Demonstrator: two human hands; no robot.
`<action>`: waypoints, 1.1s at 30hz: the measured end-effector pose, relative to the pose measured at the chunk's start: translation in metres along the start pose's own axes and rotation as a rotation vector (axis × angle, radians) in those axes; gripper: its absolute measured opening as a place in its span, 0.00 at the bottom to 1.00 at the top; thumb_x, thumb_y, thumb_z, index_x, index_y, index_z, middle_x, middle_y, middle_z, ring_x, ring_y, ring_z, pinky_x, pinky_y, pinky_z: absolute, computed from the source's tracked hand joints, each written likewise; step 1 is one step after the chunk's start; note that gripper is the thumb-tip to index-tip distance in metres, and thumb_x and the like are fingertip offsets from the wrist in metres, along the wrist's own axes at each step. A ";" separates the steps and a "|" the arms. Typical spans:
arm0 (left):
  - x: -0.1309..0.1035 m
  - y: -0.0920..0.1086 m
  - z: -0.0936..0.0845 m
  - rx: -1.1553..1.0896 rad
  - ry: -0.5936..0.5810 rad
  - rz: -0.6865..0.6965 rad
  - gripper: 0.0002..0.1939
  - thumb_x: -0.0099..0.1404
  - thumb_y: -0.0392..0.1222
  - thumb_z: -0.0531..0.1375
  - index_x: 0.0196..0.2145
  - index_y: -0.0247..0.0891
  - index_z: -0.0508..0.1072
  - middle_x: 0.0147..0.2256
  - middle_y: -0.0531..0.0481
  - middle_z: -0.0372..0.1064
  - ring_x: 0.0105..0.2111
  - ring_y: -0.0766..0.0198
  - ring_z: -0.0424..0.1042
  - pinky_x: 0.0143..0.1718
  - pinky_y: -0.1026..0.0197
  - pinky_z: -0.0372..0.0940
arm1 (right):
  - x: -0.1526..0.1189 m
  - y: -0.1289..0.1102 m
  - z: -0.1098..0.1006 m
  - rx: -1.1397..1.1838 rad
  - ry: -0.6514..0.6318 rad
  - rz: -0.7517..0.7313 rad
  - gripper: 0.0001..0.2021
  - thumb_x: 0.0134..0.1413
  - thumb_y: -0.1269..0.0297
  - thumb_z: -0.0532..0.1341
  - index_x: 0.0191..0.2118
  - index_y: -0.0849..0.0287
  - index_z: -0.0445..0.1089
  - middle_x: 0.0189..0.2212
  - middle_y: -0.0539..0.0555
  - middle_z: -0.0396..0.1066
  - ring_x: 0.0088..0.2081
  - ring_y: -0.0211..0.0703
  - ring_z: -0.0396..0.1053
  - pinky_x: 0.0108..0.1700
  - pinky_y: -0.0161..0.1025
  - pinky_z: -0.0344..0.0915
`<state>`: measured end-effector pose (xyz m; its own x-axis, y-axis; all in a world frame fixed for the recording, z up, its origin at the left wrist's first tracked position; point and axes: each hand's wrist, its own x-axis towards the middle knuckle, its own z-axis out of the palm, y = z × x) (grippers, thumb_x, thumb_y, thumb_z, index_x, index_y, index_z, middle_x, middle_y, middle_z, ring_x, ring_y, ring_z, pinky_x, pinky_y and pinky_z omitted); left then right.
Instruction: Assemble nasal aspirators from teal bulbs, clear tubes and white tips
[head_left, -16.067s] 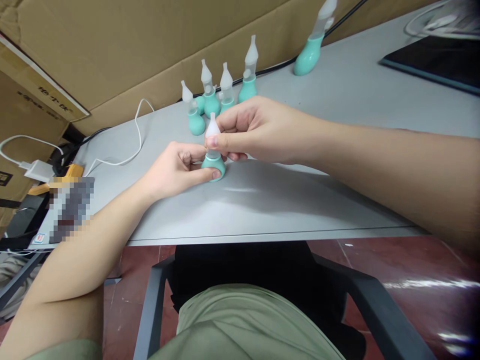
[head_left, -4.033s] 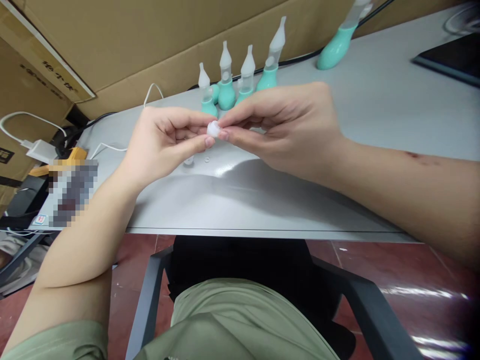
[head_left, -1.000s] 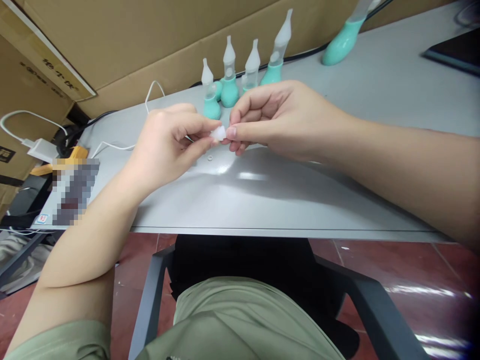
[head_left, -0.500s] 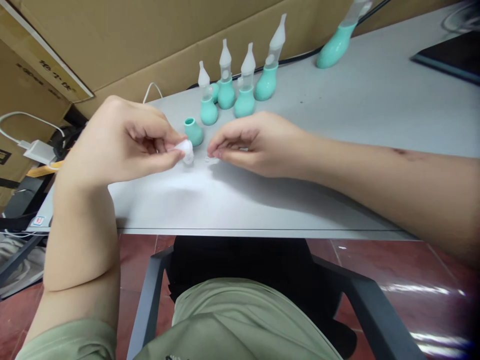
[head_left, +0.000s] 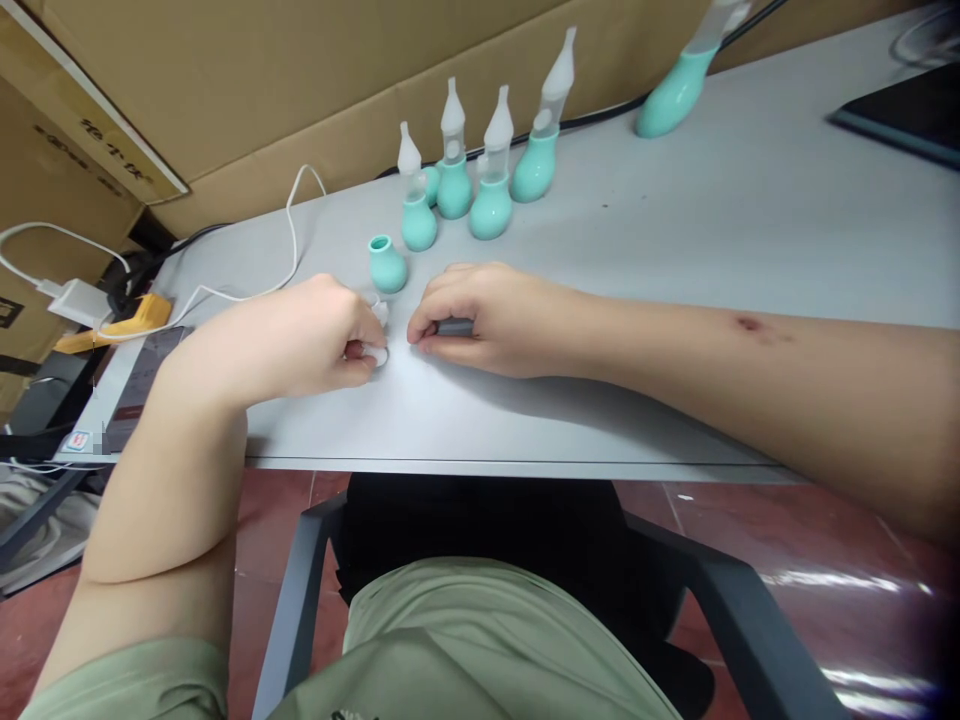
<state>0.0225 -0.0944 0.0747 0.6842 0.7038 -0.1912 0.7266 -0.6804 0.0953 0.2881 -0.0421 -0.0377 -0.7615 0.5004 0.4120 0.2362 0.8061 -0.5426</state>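
Observation:
My left hand is low at the table, its thumb and fingers pinched on a small white plastic piece. Just beyond its fingertips a whitish translucent piece shows, partly covered by the hand. My right hand rests to the right, thumb and index fingertip together close to the tabletop; anything between them is too small to make out. Behind the hands stands an uncapped teal bulb, its round mouth upward. Several nasal aspirators with teal bulbs, clear tubes and white tips, one of them the nasal aspirator, stand farther back.
Another teal-bulbed aspirator leans at the back right, near a dark flat device. A white cable crosses the left side towards a yellow object and a white charger. Cardboard walls the back.
My left hand has come down towards the front edge with the white piece, turning palm down. My right hand has moved slightly nearer to me, still pinched.

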 end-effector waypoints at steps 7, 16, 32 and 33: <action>-0.003 0.007 -0.009 -0.025 -0.055 -0.027 0.10 0.78 0.39 0.68 0.45 0.45 0.92 0.34 0.51 0.84 0.30 0.59 0.77 0.39 0.53 0.67 | 0.001 -0.005 0.002 -0.049 -0.005 0.027 0.10 0.80 0.75 0.70 0.48 0.56 0.90 0.46 0.51 0.91 0.51 0.48 0.86 0.61 0.49 0.80; -0.004 -0.011 -0.028 -0.319 0.677 -0.108 0.12 0.80 0.55 0.78 0.50 0.46 0.95 0.31 0.53 0.73 0.30 0.62 0.63 0.36 0.47 0.59 | -0.009 0.002 -0.010 0.018 0.046 -0.034 0.11 0.77 0.67 0.68 0.56 0.57 0.89 0.52 0.59 0.91 0.48 0.48 0.83 0.53 0.46 0.77; 0.087 -0.037 -0.032 -0.381 0.573 -0.213 0.17 0.69 0.63 0.86 0.39 0.56 0.88 0.46 0.50 0.93 0.47 0.49 0.85 0.62 0.32 0.83 | -0.011 -0.003 -0.038 0.070 0.216 0.075 0.10 0.87 0.59 0.69 0.47 0.54 0.85 0.38 0.53 0.83 0.41 0.47 0.74 0.49 0.47 0.74; 0.087 -0.038 -0.031 -0.390 0.583 -0.204 0.23 0.66 0.69 0.88 0.38 0.55 0.87 0.43 0.52 0.92 0.45 0.51 0.83 0.61 0.31 0.83 | -0.011 -0.005 -0.039 0.065 0.213 0.102 0.11 0.88 0.58 0.68 0.48 0.54 0.85 0.39 0.53 0.83 0.42 0.48 0.75 0.50 0.47 0.75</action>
<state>0.0561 -0.0010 0.0849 0.3764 0.8769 0.2989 0.7380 -0.4788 0.4754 0.3189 -0.0393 -0.0116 -0.5895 0.6393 0.4938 0.2612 0.7293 -0.6324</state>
